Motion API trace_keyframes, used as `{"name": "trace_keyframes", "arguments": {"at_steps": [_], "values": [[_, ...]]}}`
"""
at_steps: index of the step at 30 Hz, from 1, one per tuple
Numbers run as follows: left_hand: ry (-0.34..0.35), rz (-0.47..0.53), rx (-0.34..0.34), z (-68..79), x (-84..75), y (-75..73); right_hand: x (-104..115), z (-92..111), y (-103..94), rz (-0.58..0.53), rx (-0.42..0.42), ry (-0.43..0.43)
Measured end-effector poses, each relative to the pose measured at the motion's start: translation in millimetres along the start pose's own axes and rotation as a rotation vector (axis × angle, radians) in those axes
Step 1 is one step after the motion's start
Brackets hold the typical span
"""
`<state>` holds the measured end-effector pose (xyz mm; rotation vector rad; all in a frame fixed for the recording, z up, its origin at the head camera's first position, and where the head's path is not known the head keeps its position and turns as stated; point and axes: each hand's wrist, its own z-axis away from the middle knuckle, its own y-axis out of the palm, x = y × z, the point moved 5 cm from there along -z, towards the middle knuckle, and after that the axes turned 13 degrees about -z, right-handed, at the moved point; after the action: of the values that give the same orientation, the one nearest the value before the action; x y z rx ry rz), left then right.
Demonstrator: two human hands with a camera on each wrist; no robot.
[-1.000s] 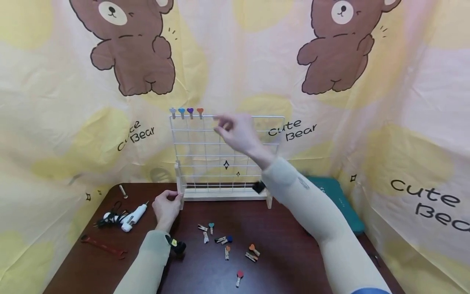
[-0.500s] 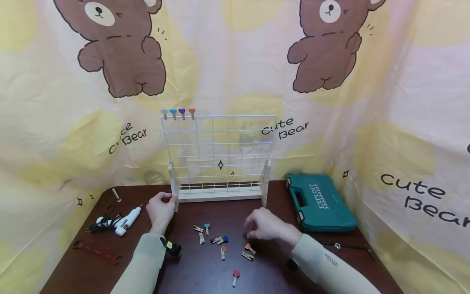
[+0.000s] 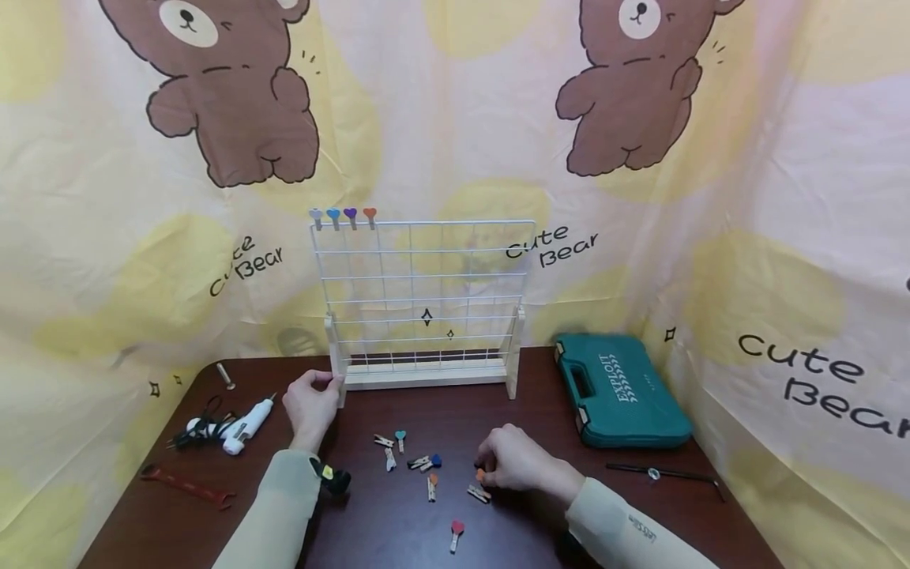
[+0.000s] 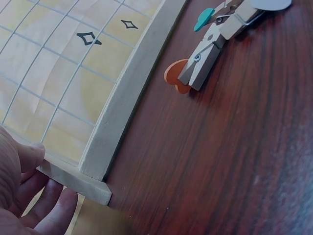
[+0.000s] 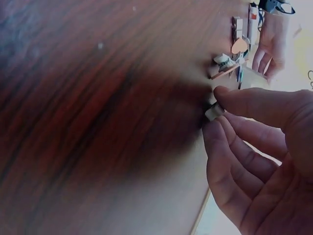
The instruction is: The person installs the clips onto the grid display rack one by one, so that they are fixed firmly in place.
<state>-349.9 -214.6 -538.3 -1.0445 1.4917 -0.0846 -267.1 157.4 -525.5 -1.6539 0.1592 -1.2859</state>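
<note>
Right hand: the right hand (image 3: 517, 458) is down at the tabletop (image 3: 398, 545), thumb and forefinger pinching an orange-heart clothespin (image 3: 480, 476). One second ago it was up by the grid's top wire; half a second ago it hovered over the table, just short of this clip.
Pinched clip: on or just above the table, mostly hidden by the fingers; a plain-sided clothespin (image 3: 479, 495) lies just beside it.
Left hand: the left hand (image 3: 311, 403) grips the left upright of the wooden stand (image 3: 426, 379), thumb on one face and fingers on the other, as in both earlier views.
Wire grid: the white wire grid (image 3: 411, 276) stands upright in the stand. Along its top wire, at the left end, the same four clips sit in a row: pale heart clip (image 3: 316, 215), light-blue heart clip (image 3: 333, 215), purple heart clip (image 3: 351, 214), red-orange heart clip (image 3: 370, 214).
Loose clips: teal heart clip (image 3: 400, 436), blue heart clip (image 3: 436, 460), second orange heart clip (image 3: 432, 482) and red heart clip (image 3: 457, 528) lie among others, unmoved.
Green case: the green case (image 3: 629, 395), partly behind the right sleeve a second ago, now shows whole.
</note>
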Motion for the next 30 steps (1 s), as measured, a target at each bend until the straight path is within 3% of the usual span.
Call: {"name": "trace_keyframes", "arguments": {"at_steps": [7,11,17,23,26,30], "values": [[0.003,-0.015,-0.014,-2.0,2.5,-1.6,5,-7,-4.4,0.003,-0.011,-0.040],[0.003,-0.009,-0.020,-2.8,3.7,-2.9,22,-23,-27.5,-0.068,-0.067,-0.140],[-0.010,-0.008,-0.023,-3.3,5.6,-4.2,83,-63,-97.9,-0.200,-0.200,-0.221],[-0.017,-0.002,-0.003,-3.3,4.6,0.6,156,-108,-184.5,-0.209,-0.413,-0.374],[-0.020,-0.001,0.007,-2.8,2.6,2.8,184,-127,-218.2,-0.216,-0.507,-0.385],[-0.019,-0.001,0.008,-3.8,2.3,2.8,209,-152,-246.5,-0.296,-0.592,-0.349]]}}
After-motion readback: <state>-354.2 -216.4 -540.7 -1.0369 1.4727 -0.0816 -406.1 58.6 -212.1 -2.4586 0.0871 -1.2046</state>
